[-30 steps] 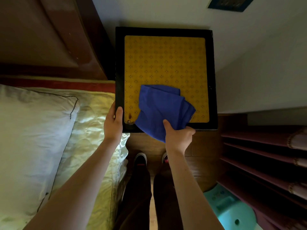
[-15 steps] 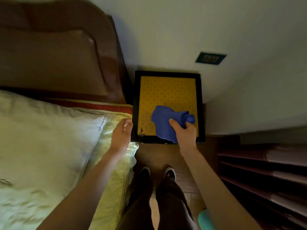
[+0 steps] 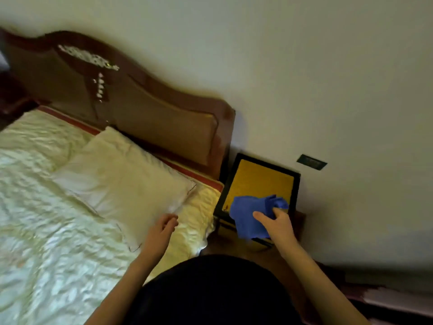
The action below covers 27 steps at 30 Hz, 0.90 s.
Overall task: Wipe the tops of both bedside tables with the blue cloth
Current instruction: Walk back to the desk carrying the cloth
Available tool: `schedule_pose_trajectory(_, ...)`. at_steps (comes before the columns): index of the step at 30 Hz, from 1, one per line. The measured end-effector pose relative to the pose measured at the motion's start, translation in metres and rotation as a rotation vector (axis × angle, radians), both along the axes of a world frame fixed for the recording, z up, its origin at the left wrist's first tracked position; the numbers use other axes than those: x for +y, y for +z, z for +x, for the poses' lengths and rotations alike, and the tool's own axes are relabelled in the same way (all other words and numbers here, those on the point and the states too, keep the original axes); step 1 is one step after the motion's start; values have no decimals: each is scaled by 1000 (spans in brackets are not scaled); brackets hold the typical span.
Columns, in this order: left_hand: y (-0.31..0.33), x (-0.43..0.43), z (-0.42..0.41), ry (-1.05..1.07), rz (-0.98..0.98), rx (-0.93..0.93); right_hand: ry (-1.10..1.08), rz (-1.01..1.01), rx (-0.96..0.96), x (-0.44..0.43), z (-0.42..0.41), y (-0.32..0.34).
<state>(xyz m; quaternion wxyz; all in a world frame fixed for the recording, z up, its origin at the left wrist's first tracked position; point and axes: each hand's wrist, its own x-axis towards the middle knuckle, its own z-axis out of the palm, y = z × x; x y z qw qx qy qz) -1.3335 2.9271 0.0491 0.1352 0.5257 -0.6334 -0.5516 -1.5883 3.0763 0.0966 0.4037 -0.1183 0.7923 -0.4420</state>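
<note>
A bedside table with a yellow patterned top and black frame stands between the bed and the wall. The blue cloth is bunched at the table's near edge and hangs partly past it. My right hand grips the cloth from the near side. My left hand hovers over the bed's edge, fingers loosely curled, holding nothing. A dark piece of furniture shows at the far left past the headboard; I cannot tell what it is.
The bed with a pale quilted cover and a cream pillow fills the left. A brown wooden headboard backs it. A dark wall socket sits right of the table. Shelving edges show bottom right.
The view has pulled back and swung left, showing more of the bed. My left hand left the table's corner and moved over the bed. The cloth has been drawn to the table's near edge.
</note>
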Motion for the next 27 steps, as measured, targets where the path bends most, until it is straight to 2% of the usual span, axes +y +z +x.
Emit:
schedule_pose_trajectory(3, -19, 38, 36, 206, 70, -36, 118, 49, -68, -1, 12, -16)
schedule_pose_trajectory(6, -26, 81, 60, 443, 111, -3, 302, 30, -58, -1, 26, -22)
schedule_pose_trajectory(15, 6, 262, 100, 1083, 29, 39, 922, -122, -83, 9, 85, 1)
schedule_pose_trajectory(20, 7, 395, 118, 1350, 99, -66, 1224, -67, -91, 42, 149, -7)
schedule_pose_trajectory(27, -7, 562, 117, 1805, 223, -81, 1686, 19, -61, 129, 269, -22)
